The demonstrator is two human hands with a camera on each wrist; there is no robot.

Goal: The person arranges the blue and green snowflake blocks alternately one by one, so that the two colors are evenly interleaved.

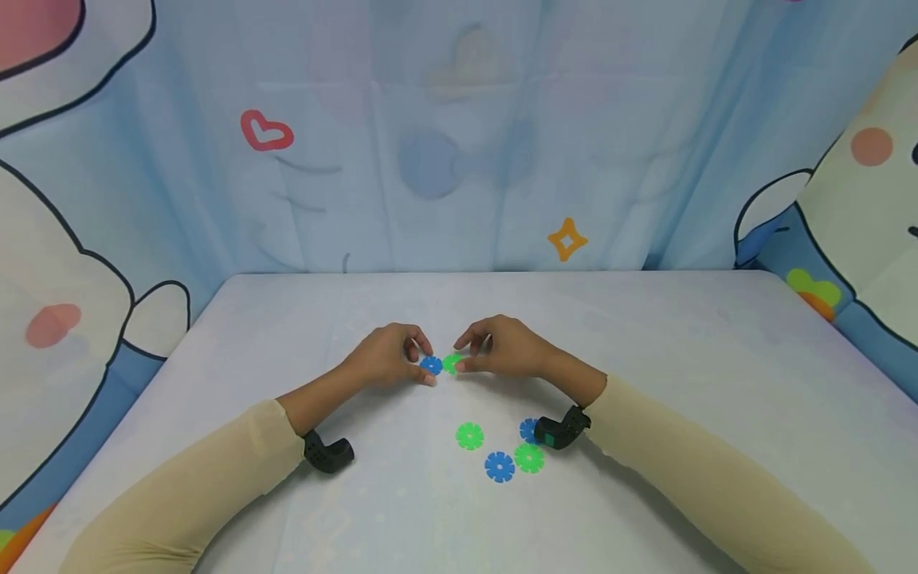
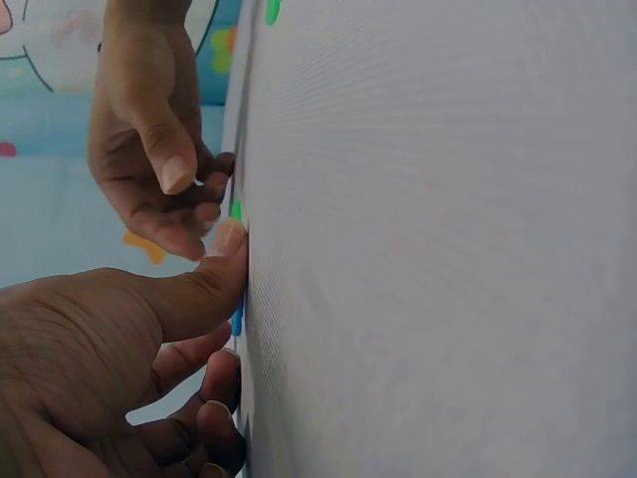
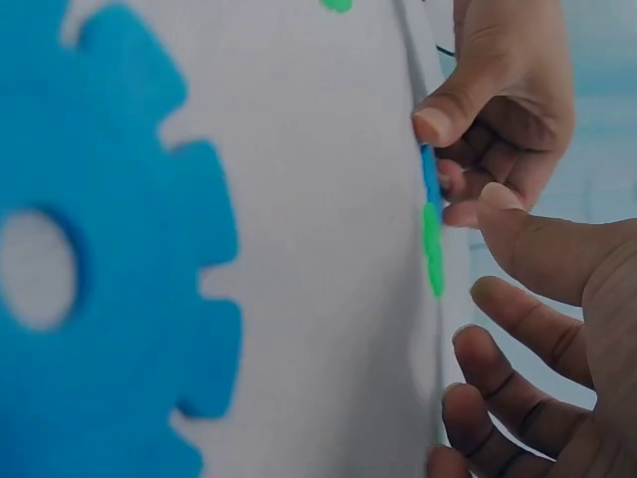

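A blue notched plastic disc (image 1: pixel 431 365) and a green notched disc (image 1: pixel 452 363) lie edge to edge on the white table. My left hand (image 1: pixel 390 356) holds the blue one between thumb and index finger at its near and far edges. Around the green disc's right side, my right hand (image 1: pixel 505 347) has its thumb and fingers spread apart. In the right wrist view that hand (image 3: pixel 557 329) shows a gap between its fingers and the green disc (image 3: pixel 432 249). The left wrist view has the left thumb (image 2: pixel 204 289) hiding much of the blue disc (image 2: pixel 237 321).
Closer to me on the table (image 1: pixel 402 510) lie a green disc (image 1: pixel 469 436), a blue disc (image 1: pixel 500 467) and another green disc (image 1: pixel 529 458). A further blue disc (image 1: pixel 528 430) is partly covered by the right wrist camera (image 1: pixel 562 428). A patterned curtain (image 1: pixel 459 223) hangs behind.
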